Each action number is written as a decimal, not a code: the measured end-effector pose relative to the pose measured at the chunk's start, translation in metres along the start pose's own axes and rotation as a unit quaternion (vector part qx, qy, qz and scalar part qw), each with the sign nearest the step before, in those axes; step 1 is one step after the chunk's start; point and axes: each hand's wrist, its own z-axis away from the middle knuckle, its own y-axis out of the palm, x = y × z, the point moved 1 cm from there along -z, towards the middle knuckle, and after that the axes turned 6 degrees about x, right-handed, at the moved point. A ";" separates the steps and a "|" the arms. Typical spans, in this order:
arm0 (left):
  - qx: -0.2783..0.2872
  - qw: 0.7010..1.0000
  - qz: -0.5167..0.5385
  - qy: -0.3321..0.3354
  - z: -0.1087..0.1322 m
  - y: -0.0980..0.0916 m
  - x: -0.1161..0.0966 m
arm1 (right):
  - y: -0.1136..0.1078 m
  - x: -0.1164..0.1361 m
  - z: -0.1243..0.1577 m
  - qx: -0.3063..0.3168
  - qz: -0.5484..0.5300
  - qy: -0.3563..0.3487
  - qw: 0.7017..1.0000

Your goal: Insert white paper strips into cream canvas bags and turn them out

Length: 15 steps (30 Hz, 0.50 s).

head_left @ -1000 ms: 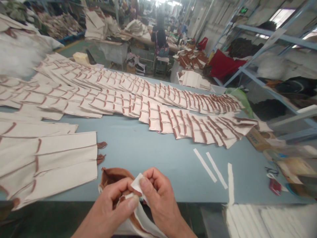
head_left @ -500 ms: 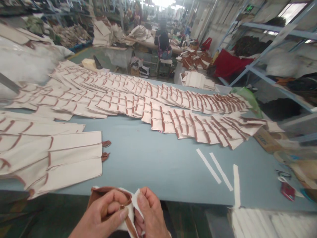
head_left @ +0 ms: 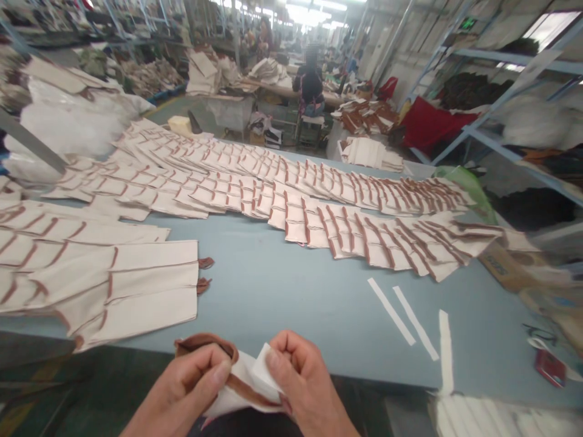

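Both of my hands hold one cream fabric piece with brown trim point(head_left: 241, 376) at the near edge of the blue table point(head_left: 291, 303). My left hand point(head_left: 186, 388) pinches its brown edge with curled fingers. My right hand point(head_left: 305, 382) pinches a white flap of the same piece between thumb and fingers. Just left of my hands lies a stack of cream panels with brown piping point(head_left: 113, 285).
Long overlapping rows of cream-and-brown pieces point(head_left: 296, 194) cover the far half of the table. Three white strips point(head_left: 405, 312) lie at the right, with red-handled scissors point(head_left: 549, 364) beyond them. A person sits at a distant table point(head_left: 312, 85). Metal shelving point(head_left: 501, 121) stands on the right.
My hands dropped lower toward the table edge, then rose slightly; the fabric piece has been turned and spread between them. The view has tilted upward.
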 end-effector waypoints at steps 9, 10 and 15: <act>0.128 0.989 0.026 0.074 -0.021 0.001 -0.051 | 0.013 0.068 0.031 -0.050 0.227 -0.041 0.972; 0.128 0.988 0.031 0.081 -0.022 0.002 -0.054 | 0.018 0.070 0.032 -0.057 0.234 -0.048 0.969; 0.134 0.987 0.046 0.077 -0.021 0.003 -0.057 | 0.033 0.067 0.030 -0.109 0.281 -0.104 0.948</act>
